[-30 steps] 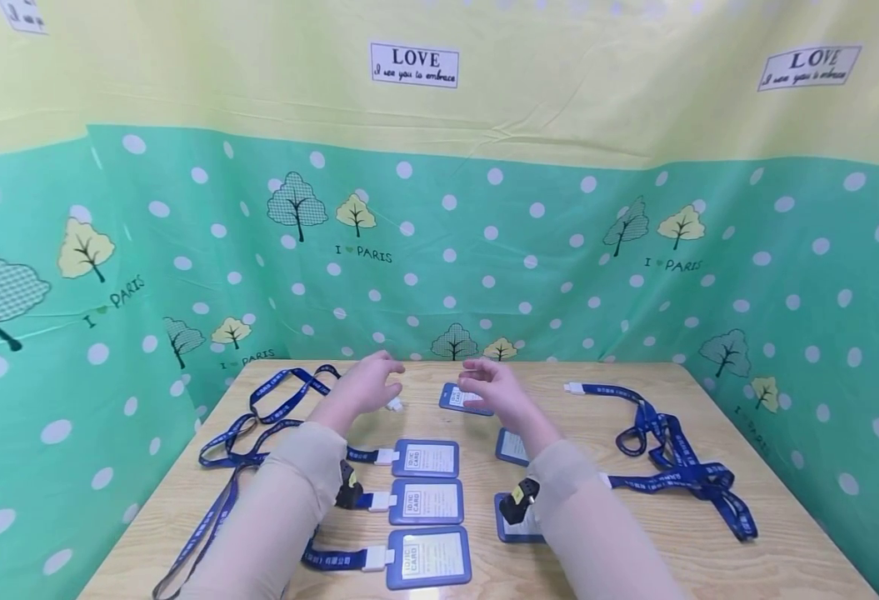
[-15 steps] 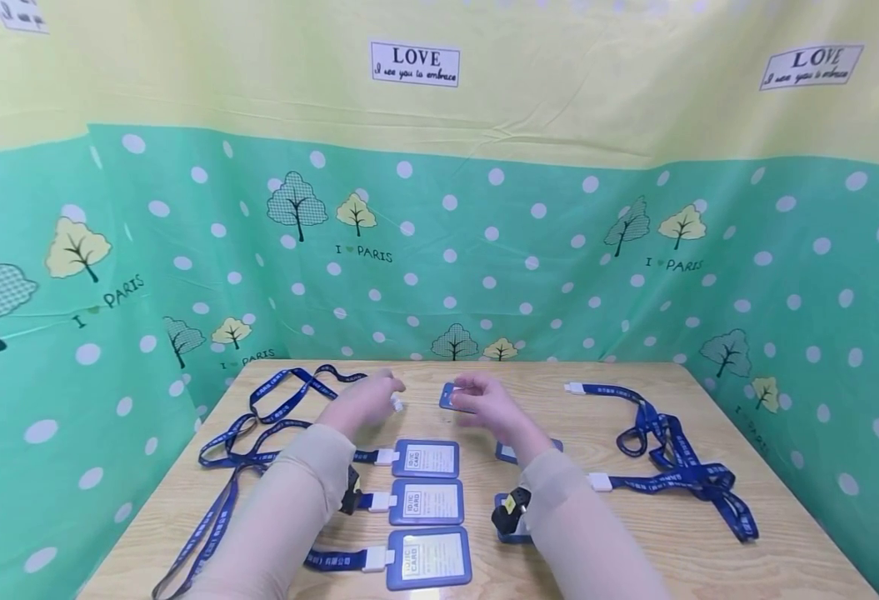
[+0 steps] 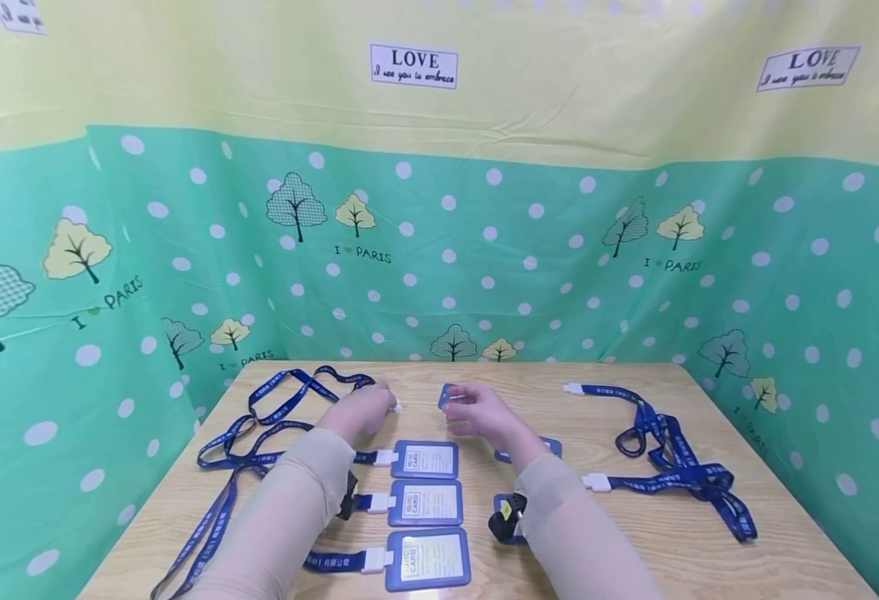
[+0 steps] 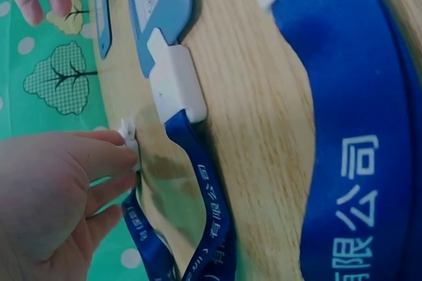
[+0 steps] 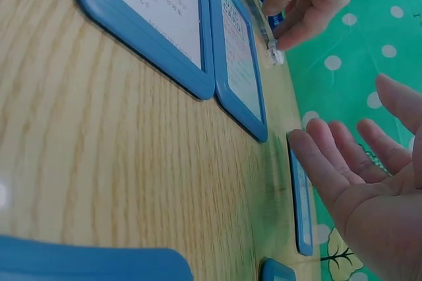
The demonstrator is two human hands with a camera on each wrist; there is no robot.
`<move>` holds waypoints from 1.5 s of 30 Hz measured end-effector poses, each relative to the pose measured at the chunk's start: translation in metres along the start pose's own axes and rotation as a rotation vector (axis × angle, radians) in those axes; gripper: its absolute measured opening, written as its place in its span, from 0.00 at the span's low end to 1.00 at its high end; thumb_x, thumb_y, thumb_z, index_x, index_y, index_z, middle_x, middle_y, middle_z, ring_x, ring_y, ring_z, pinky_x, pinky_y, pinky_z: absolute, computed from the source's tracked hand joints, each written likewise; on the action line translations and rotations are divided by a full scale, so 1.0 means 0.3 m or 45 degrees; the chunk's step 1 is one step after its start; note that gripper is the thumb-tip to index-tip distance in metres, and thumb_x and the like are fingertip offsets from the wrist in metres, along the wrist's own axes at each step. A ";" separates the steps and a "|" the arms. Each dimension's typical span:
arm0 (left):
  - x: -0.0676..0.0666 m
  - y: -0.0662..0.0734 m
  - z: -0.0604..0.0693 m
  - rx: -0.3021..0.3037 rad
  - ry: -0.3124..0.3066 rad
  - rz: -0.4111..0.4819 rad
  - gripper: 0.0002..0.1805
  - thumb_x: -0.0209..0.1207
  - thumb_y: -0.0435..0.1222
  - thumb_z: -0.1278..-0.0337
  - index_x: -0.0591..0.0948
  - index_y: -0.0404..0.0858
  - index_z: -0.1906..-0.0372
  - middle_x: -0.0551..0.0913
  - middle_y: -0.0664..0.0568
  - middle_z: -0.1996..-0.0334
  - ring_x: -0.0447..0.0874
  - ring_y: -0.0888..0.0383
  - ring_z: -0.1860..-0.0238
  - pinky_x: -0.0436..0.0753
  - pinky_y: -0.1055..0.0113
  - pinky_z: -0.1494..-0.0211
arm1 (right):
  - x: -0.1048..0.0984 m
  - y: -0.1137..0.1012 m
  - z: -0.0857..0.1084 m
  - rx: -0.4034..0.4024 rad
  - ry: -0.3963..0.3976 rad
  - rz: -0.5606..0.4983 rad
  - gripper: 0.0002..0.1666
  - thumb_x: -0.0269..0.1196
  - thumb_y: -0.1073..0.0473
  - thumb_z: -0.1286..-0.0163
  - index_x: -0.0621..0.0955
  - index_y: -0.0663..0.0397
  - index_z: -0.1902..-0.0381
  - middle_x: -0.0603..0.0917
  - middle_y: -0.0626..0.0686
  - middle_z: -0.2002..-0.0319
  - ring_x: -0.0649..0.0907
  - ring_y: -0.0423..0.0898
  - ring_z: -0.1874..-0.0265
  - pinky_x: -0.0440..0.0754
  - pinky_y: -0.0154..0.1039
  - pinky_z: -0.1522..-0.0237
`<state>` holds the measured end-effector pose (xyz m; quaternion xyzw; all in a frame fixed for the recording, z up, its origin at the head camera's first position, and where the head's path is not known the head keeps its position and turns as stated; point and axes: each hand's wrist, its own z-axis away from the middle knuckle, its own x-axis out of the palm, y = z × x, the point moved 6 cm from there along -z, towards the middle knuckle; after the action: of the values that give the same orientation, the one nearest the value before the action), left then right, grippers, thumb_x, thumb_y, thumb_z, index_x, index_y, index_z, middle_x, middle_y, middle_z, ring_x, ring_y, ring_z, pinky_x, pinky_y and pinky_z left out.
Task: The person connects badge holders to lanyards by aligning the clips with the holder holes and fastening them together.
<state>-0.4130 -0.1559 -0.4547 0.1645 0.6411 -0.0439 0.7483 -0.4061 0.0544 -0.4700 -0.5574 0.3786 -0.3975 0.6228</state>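
Observation:
My left hand (image 3: 364, 412) pinches the white plastic clip (image 4: 130, 142) at the end of a blue lanyard (image 4: 146, 235) between thumb and fingertips. At the far middle of the table, my right hand (image 3: 484, 415) is over a blue-framed ID card holder (image 3: 445, 395) and partly hides it. In the right wrist view, the right hand (image 5: 376, 192) has its fingers spread beside that card holder (image 5: 300, 195) and grips nothing. Nearer to me, a column of ID card holders (image 3: 426, 460) lies clipped to lanyards, left of the right forearm.
Two more card holders (image 3: 551, 445) lie partly under the right forearm. Tangled blue lanyards (image 3: 238, 433) spread over the left side of the wooden table (image 3: 604, 567). Other lanyards (image 3: 679, 458) with white clips lie at the right. A patterned green curtain (image 3: 484, 275) encloses the back and sides.
My left hand has come down and its fingers have closed on the white lanyard clip. My right hand has lowered and moved slightly left and nearer over the far card holder.

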 end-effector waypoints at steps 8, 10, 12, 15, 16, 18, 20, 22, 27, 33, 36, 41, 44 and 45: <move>0.011 -0.006 -0.014 0.000 0.009 -0.026 0.17 0.56 0.27 0.31 0.84 0.38 0.42 0.78 0.42 0.39 0.77 0.42 0.38 0.75 0.48 0.33 | -0.008 0.006 0.004 0.013 0.002 0.031 0.33 0.65 0.63 0.28 0.69 0.69 0.31 0.81 0.62 0.46 0.80 0.64 0.41 0.80 0.58 0.41; 0.011 -0.003 -0.015 0.009 0.008 -0.037 0.16 0.57 0.26 0.32 0.85 0.38 0.43 0.79 0.43 0.41 0.78 0.42 0.39 0.76 0.48 0.34 | -0.009 0.007 0.005 0.015 -0.001 0.031 0.32 0.65 0.63 0.28 0.69 0.68 0.31 0.81 0.62 0.46 0.80 0.64 0.41 0.79 0.58 0.41; 0.010 -0.001 -0.017 0.014 0.004 -0.039 0.17 0.58 0.25 0.33 0.86 0.39 0.44 0.79 0.44 0.42 0.78 0.43 0.39 0.76 0.48 0.34 | -0.011 0.007 0.007 0.016 -0.004 0.032 0.33 0.65 0.62 0.29 0.69 0.68 0.31 0.81 0.62 0.46 0.79 0.65 0.41 0.79 0.58 0.41; 0.012 -0.001 -0.021 0.021 -0.004 -0.027 0.18 0.59 0.24 0.35 0.87 0.41 0.45 0.80 0.46 0.45 0.79 0.44 0.40 0.76 0.49 0.34 | -0.013 0.009 0.007 0.019 -0.003 0.047 0.33 0.66 0.61 0.29 0.69 0.67 0.31 0.81 0.62 0.46 0.79 0.64 0.41 0.79 0.57 0.41; 0.013 -0.003 -0.020 0.016 -0.007 -0.010 0.18 0.60 0.23 0.37 0.87 0.41 0.46 0.80 0.47 0.46 0.79 0.44 0.41 0.76 0.49 0.34 | -0.014 0.010 0.007 0.019 -0.003 0.051 0.34 0.66 0.61 0.29 0.69 0.67 0.31 0.81 0.62 0.46 0.79 0.64 0.41 0.80 0.57 0.41; 0.013 -0.003 -0.017 0.014 -0.010 0.022 0.20 0.61 0.23 0.39 0.87 0.42 0.46 0.80 0.48 0.47 0.79 0.44 0.41 0.75 0.49 0.34 | -0.016 0.014 0.006 0.017 -0.004 0.064 0.34 0.67 0.60 0.30 0.70 0.68 0.31 0.81 0.61 0.47 0.80 0.64 0.41 0.80 0.57 0.41; 0.013 -0.002 -0.011 0.006 -0.016 0.041 0.20 0.61 0.22 0.39 0.87 0.41 0.46 0.80 0.49 0.47 0.79 0.45 0.41 0.76 0.50 0.34 | -0.017 0.018 0.005 0.018 -0.006 0.071 0.35 0.67 0.60 0.30 0.69 0.68 0.31 0.82 0.61 0.47 0.81 0.64 0.42 0.81 0.56 0.42; 0.013 -0.001 -0.004 -0.001 -0.022 0.052 0.20 0.60 0.22 0.39 0.86 0.41 0.45 0.81 0.50 0.47 0.80 0.46 0.42 0.77 0.50 0.35 | -0.017 0.022 0.005 0.020 -0.011 0.070 0.35 0.67 0.60 0.30 0.69 0.69 0.31 0.82 0.62 0.47 0.81 0.64 0.42 0.81 0.56 0.42; 0.007 0.009 0.012 -0.004 -0.028 0.000 0.17 0.59 0.24 0.36 0.86 0.41 0.47 0.82 0.51 0.51 0.81 0.49 0.47 0.80 0.53 0.39 | -0.015 0.018 0.014 0.023 -0.031 0.074 0.36 0.67 0.60 0.29 0.68 0.69 0.30 0.80 0.66 0.44 0.80 0.65 0.42 0.80 0.57 0.42; 0.011 0.028 0.004 0.060 0.027 -0.137 0.13 0.60 0.26 0.34 0.86 0.40 0.49 0.80 0.44 0.44 0.82 0.47 0.45 0.80 0.52 0.39 | -0.019 0.003 0.025 0.025 -0.033 0.071 0.36 0.66 0.60 0.29 0.68 0.70 0.30 0.80 0.65 0.45 0.79 0.66 0.41 0.80 0.58 0.41; 0.019 0.036 -0.007 0.074 0.050 -0.175 0.16 0.59 0.26 0.33 0.85 0.40 0.45 0.77 0.40 0.39 0.80 0.44 0.41 0.78 0.50 0.37 | -0.024 -0.002 0.026 0.022 -0.027 0.090 0.35 0.66 0.59 0.29 0.68 0.70 0.30 0.81 0.63 0.45 0.80 0.65 0.41 0.80 0.57 0.42; 0.024 0.045 -0.016 0.048 0.059 -0.197 0.19 0.59 0.24 0.34 0.84 0.40 0.43 0.76 0.39 0.36 0.80 0.43 0.40 0.79 0.50 0.37 | -0.028 -0.003 0.024 0.029 -0.026 0.106 0.35 0.66 0.59 0.28 0.68 0.69 0.30 0.80 0.63 0.45 0.79 0.65 0.41 0.80 0.57 0.42; 0.021 0.041 -0.015 0.017 0.076 -0.208 0.17 0.58 0.24 0.33 0.85 0.39 0.44 0.74 0.37 0.33 0.79 0.42 0.39 0.79 0.49 0.37 | -0.029 0.001 0.022 0.039 -0.031 0.116 0.35 0.66 0.59 0.28 0.69 0.68 0.30 0.80 0.64 0.44 0.80 0.64 0.41 0.80 0.56 0.42; 0.021 0.039 -0.016 0.013 0.081 -0.211 0.16 0.58 0.25 0.33 0.85 0.39 0.45 0.73 0.37 0.32 0.79 0.42 0.39 0.78 0.49 0.36 | -0.029 0.002 0.021 0.041 -0.032 0.122 0.35 0.66 0.59 0.28 0.69 0.68 0.30 0.80 0.65 0.43 0.80 0.64 0.42 0.80 0.56 0.42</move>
<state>-0.4131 -0.1426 -0.4592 0.1159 0.6758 -0.1035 0.7205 -0.4038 0.0650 -0.4697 -0.5334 0.3906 -0.3662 0.6548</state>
